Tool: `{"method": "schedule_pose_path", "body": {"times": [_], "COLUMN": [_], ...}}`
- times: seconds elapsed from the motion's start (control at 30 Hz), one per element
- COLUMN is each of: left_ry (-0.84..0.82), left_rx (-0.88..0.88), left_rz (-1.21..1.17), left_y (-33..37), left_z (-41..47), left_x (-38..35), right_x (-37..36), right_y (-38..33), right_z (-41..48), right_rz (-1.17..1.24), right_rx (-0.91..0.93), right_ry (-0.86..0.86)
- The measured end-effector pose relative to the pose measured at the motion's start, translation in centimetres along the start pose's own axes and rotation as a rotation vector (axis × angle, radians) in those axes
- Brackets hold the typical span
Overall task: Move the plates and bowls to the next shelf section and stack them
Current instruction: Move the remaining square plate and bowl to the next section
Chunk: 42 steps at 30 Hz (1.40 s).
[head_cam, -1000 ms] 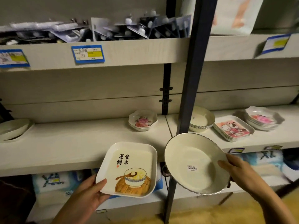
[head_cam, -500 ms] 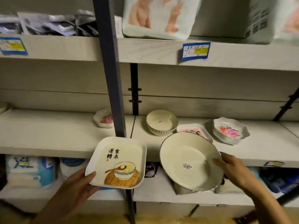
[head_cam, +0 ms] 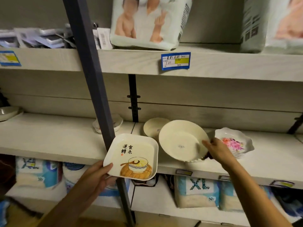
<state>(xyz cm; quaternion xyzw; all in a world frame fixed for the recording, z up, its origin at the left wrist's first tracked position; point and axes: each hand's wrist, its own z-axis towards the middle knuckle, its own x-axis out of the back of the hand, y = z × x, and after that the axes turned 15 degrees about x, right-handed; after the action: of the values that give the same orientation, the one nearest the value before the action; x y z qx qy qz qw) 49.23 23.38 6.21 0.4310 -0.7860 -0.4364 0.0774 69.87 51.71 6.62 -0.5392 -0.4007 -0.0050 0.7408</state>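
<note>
My left hand [head_cam: 96, 175] grips a square white plate [head_cam: 132, 157] with black characters and a painted bowl, held in front of the shelf edge by the dark post. My right hand [head_cam: 216, 150] holds a round cream plate [head_cam: 182, 140] tilted over the right shelf section, where it hides a stack beneath it. Behind the plate stands a stack of cream bowls [head_cam: 151, 128]. To its right sits a stack of flower-printed scalloped dishes [head_cam: 234, 141]. In the left section one flower dish [head_cam: 117, 122] shows partly behind the post, and a cream bowl [head_cam: 7, 112] lies at the far left.
A dark metal post [head_cam: 91, 76] runs diagonally in front of the shelves. The white shelf board [head_cam: 49, 138] spans both sections. Diaper packs [head_cam: 147, 22] stand on the upper shelf and others [head_cam: 196, 190] below. A blue price tag [head_cam: 175, 61] hangs on the upper edge.
The view has swung right. My right hand has carried the round plate up and over the right shelf section, covering the square picture plates. My left hand still holds the square plate.
</note>
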Motion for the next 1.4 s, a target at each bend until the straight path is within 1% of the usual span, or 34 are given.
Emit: {"method": "schedule_pose_path", "body": {"times": [0.13,0.27,0.47,0.6,0.63,0.7,0.77,0.87,0.93,0.97,1.0,1.07,1.13,1.2,1.27,1.33,1.4], "left_ry": [-0.005,0.034,0.092,0.085,0.080,0.071,0.060,0.036,0.018,0.008,-0.008,-0.050,-0.063,-0.078,-0.138,-0.199,-0.208], "left_rx": [-0.030,-0.030,-0.042,-0.023,-0.021,-0.020,-0.020,-0.026,-0.024,-0.017,-0.012,0.002,0.015,0.027,0.006,-0.003,0.018], "left_rz": [-0.035,-0.041,-0.001,-0.011,-0.014,-0.018,-0.022,-0.031,-0.043,-0.053,-0.061,-0.072,-0.061,-0.079,-0.019,-0.006,-0.034], "left_y": [1.1,2.0,2.6,2.8,2.7,2.7,2.6,2.6,2.5,2.5,2.3,2.0,1.4,0.7,-0.3,-1.0,-1.8], "left_z": [0.8,1.9,2.5,2.6,2.7,2.7,2.8,3.0,3.2,3.3,3.4,3.6,3.9,4.3,4.6,4.6,4.8], "left_x": [-1.6,-2.6,-3.3,-3.5,-3.5,-3.5,-3.5,-3.8,-4.1,-4.3,-4.5,-5.2,-6.2,-7.1,-8.0,-9.4,-10.8], "right_x": [-4.4,-8.9,-12.1,-12.6,-12.6,-12.5,-12.0,-10.4,-9.0,-8.1,-7.3,-5.9,-5.0,-4.7,-4.7,-4.3,-3.4], "right_y": [0.2,1.0,2.3,1.7,1.6,1.2,0.7,-0.2,-1.0,-1.6,-2.1,-3.1,-3.7,-3.4,-2.3,-1.1,0.1], "right_z": [7.3,11.7,14.2,14.6,14.5,14.1,13.5,12.2,10.1,8.4,6.4,2.2,-1.4,-3.6,-4.6,-4.9,-4.9], "right_rz": [-0.064,-0.066,0.024,-0.089,-0.122,-0.167,-0.106,0.029,0.224,0.325,0.400,0.457,0.449,0.401,0.233,0.070,-0.003], "right_rx": [-0.003,-0.098,-0.216,-0.207,-0.202,-0.188,-0.180,-0.097,-0.044,-0.026,-0.012,0.017,0.046,0.081,0.139,0.162,0.148], "right_ry": [0.044,0.024,-0.009,-0.128,-0.137,-0.104,-0.037,0.058,0.105,0.093,0.040,-0.086,-0.171,-0.181,-0.144,-0.064,-0.002]}}
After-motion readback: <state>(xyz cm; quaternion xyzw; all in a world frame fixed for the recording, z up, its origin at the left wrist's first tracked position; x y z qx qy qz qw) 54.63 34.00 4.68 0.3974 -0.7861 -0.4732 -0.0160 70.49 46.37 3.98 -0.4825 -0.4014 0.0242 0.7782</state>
